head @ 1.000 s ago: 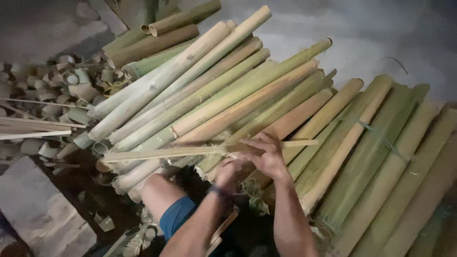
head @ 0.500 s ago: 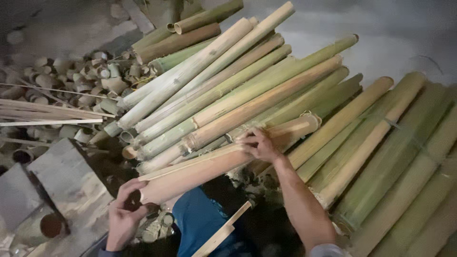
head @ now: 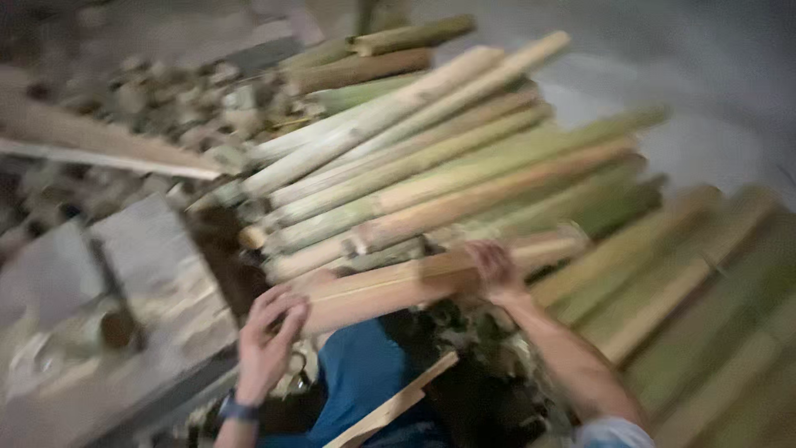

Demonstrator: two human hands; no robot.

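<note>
Seen from the head camera, which is strongly motion-blurred, both bare hands are on one pale tan bamboo pole point(head: 414, 286) that lies nearly level across the lower middle of the frame, rising slightly toward the right. Left hand point(head: 269, 336): fingers spread and curled around the near, lower-left end of the pole, grasping it; a dark wristband point(head: 239, 409) circles the wrist. Right hand point(head: 495, 272): laid over the top of the same pole farther along its length, fingers bent down over it in a grip, the forearm running off toward the lower right corner to a pale sleeve edge point(head: 612, 433). The held pole sits at the front edge of a stack of bamboo poles point(head: 431, 158), green and yellowish, that slant from lower left to upper right; it touches the poles just behind it. A second group of greener bamboo poles point(head: 705, 282) lies to the right of the right arm, slanting the same way. Below the pole, between the two arms, a knee in blue cloth point(head: 365, 377) shows, with a thin pale wooden slat point(head: 394, 406) lying diagonally across it. To the left, a grey flat slab point(head: 157, 249) carries a small round brown object point(head: 116, 328), too blurred to identify. Behind the slab, short cut bamboo offcuts point(head: 166, 91) are heaped on the ground, and a long split bamboo strip point(head: 99, 145) projects in from the left edge above them. Grey concrete floor point(head: 696, 66) fills the upper right.
</note>
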